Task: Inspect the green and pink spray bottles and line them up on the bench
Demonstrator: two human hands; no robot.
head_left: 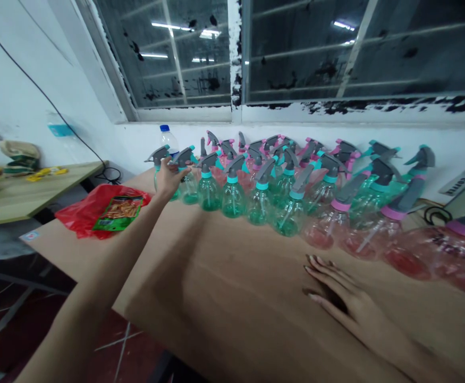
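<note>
Spray bottles [233, 198], brown tabletop [232, 298], seemingly grimy windows [184, 58] above.

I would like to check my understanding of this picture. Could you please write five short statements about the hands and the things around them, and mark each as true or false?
1. The left hand is at the left end of the group of spray bottles. True.
2. The right hand is gripping a spray bottle. False: the right hand is at the table, with no bottle in it.
3. All the spray bottles are green. False: there are also pink bottles.
4. A clear bottle with a blue cap stands behind the spray bottles. True.
5. The green packet lies beside the right hand. False: the green packet lies on the red plastic bag, near the left forearm.
</note>
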